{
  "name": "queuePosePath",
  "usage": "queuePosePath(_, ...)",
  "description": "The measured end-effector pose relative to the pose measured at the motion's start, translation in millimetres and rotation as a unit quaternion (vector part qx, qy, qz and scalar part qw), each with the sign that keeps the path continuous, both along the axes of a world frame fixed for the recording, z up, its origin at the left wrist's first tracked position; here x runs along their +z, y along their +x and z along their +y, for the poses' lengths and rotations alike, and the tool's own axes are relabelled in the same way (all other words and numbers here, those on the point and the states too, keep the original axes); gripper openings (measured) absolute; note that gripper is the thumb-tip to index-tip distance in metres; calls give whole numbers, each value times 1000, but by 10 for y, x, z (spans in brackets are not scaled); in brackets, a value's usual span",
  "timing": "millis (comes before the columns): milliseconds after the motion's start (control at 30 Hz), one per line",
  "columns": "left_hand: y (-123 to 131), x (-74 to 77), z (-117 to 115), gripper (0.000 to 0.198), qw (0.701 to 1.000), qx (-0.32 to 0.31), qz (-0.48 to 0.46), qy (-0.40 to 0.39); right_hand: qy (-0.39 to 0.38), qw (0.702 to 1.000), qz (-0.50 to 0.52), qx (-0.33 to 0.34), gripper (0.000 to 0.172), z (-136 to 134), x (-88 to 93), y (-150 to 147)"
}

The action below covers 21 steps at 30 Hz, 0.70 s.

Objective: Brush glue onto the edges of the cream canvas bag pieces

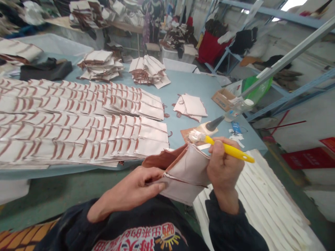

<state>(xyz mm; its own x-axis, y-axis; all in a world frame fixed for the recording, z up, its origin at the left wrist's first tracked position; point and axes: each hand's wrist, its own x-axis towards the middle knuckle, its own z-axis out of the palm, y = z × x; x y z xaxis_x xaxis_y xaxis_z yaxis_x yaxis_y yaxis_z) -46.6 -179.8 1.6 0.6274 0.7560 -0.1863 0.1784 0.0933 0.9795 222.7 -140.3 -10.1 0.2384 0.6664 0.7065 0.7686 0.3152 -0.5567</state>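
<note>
My left hand (138, 184) pinches the near left edge of a folded leather piece (191, 164), pale outside and brown inside, held up in front of my chest. In my right hand (225, 164) is a brush with a yellow handle (235, 152), its bristles pointing left and coated with whitish stuff. The right hand's lower fingers rest against the leather piece's right edge; whether they grip it I cannot tell. Just beyond the bristles lies a brown board (185, 134), and on it a dark cone-shaped nozzle or tool (215, 122).
Overlapping rows of pale leather pieces (78, 129) cover the table's left side. Further stacks (149, 69) stand behind. A cardboard box (222, 99) and a clear bottle (238, 109) are at the right edge. Long white strips (269, 198) lie at my right, near blue shelving (293, 94).
</note>
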Motion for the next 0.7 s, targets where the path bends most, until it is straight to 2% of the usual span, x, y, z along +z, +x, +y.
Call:
queuePosePath(100, 88, -30, -47, 21, 997, -15, 20, 72, -17, 1000, -1, 0, 34, 116, -148, -41)
queuePosePath(233, 177, -16, -71, 23, 993, -53, 17, 105, -32, 999, 12, 0, 37, 113, -253, -89)
queuePosePath(300, 185, -40, -82, 28, 992, -54, 27, 112, -26, 999, 38, 2, 36, -12, -185, -90)
queuePosePath(400, 158, -134, -129, 34, 989, -32, 47, 140, -32, 992, 122, 14, 29, -349, 24, -101)
queuePosePath(533, 90, -287, -257, 28, 975, 11, 72, 208, -82, 967, 233, 56, 27, -798, 263, -172)
queuePosePath(700, 67, -348, -353, 21, 955, 62, 80, 278, -96, 953, 271, 98, 26, -959, 305, -314)
